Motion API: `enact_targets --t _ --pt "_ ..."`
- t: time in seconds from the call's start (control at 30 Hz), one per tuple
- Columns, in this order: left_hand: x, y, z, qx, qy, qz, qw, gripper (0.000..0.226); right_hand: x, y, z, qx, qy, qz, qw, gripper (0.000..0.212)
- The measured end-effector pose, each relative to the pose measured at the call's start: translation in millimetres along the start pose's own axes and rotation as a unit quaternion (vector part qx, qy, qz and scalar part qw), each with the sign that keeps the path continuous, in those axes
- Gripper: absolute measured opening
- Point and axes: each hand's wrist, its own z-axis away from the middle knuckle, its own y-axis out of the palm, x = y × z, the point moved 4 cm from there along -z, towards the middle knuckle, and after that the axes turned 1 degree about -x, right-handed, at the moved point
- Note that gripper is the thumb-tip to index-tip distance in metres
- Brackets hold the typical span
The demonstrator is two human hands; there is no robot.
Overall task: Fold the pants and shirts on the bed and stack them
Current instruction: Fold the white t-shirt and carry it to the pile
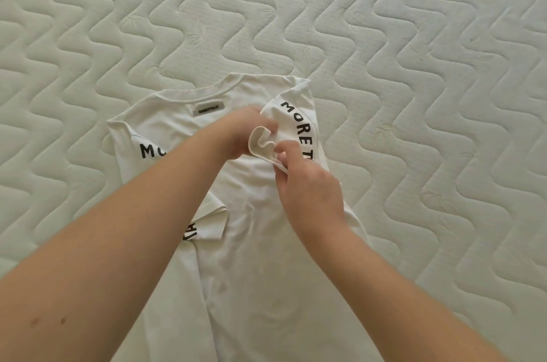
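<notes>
A white shirt (254,243) with black lettering lies flat on the bed, collar and grey label at the far end. Its left sleeve is folded inward over the body. Its right sleeve (299,122) is lifted and turned toward the middle, showing the letters "MORE T". My left hand (242,133) reaches across the chest and grips the curled cuff of that sleeve. My right hand (307,187) pinches the same cuff edge from the near side. Both hands meet just below the collar. No pants are in view.
The quilted off-white mattress (429,65) with a wavy stitched pattern stretches all around the shirt, far, left and right. My forearms cross the lower part of the shirt and hide its hem.
</notes>
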Motion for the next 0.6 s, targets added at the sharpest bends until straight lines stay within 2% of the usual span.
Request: enact_targets --t 0.13,0.2,0.23,0.33,0.43,0.53,0.6 --pt "16 -21 18 0.000 0.021 0.048 0.999 0.030 21 -10 3 -0.052 -0.023 0.033 0.998 0.013" --pt "26 -33 25 -0.009 0.036 0.051 0.998 0.033 32 -5 5 -0.045 -0.032 0.029 0.998 0.009" --pt "33 -39 26 -0.020 0.033 0.053 0.998 0.034 37 1 5 -0.017 -0.036 0.027 0.999 0.007" --pt "60 -52 26 -0.051 -0.015 0.034 0.998 0.029 41 29 9 0.096 -0.035 0.012 0.995 0.021" --pt "85 -61 18 -0.090 -0.056 -0.052 0.993 0.023 37 43 16 0.142 -0.018 -0.018 0.989 0.030" --pt "80 -67 -1 -0.201 0.009 -0.134 0.970 0.049 16 49 17 0.144 0.016 -0.026 0.989 0.035" --pt "63 -60 -19 -0.222 0.070 -0.140 0.962 0.052 -4 50 14 0.123 0.040 -0.019 0.991 0.037"
